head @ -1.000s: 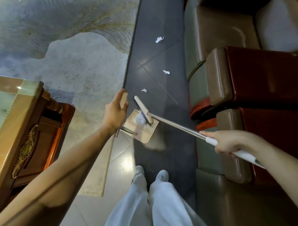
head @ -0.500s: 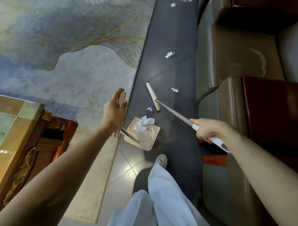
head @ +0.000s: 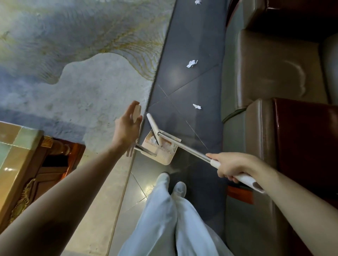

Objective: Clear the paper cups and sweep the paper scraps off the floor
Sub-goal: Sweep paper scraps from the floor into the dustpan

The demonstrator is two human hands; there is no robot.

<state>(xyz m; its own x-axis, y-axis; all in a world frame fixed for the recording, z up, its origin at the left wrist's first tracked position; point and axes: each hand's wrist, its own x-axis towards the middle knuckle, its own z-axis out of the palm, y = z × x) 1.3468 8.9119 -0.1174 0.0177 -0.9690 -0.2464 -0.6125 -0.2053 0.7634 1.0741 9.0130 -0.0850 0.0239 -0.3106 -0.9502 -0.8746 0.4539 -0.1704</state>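
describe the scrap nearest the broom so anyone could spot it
Find the dark tile strip between rug and sofa. A small white scrap lies past the broom head, toward the sofa. It is smaller and nearer than the crumpled scrap beyond.

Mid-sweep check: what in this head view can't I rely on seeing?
Dustpan contents, head view: broom head covers part; scrap count unclear.
Left hand grip on dustpan handle, head view: blurred, fingers hide contact.
Top scrap, head view: cut by frame edge.
Paper cups: none visible; table cut off at left edge.
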